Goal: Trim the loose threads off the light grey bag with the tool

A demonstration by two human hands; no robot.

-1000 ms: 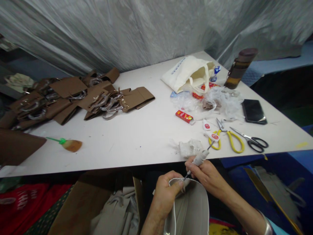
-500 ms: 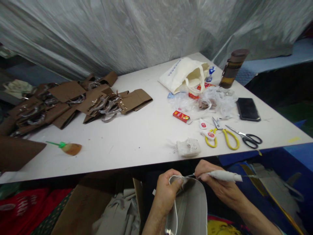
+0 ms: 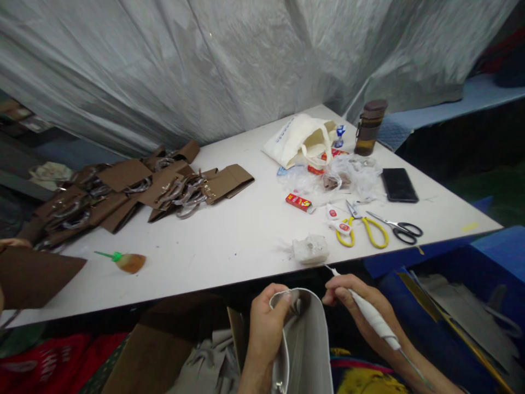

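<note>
My left hand is closed on the top rim of a grey bag held upright below the table's front edge. My right hand pinches a white pen-shaped tool with a thin metal tip. A cord trails back from the tool along my wrist. The tip points up and left, a little clear of the bag's rim, toward a crumpled white rag at the table edge.
On the white table lie a pile of brown bag pieces, a green-handled brush, a red box, yellow scissors, black scissors, a phone, a bottle and a cream tote. Another person's hand shows at far left.
My right hand drew the tool's tip off the bag's rim and swung its tail down toward my wrist. The bag turned slightly left. The view tilted up.
</note>
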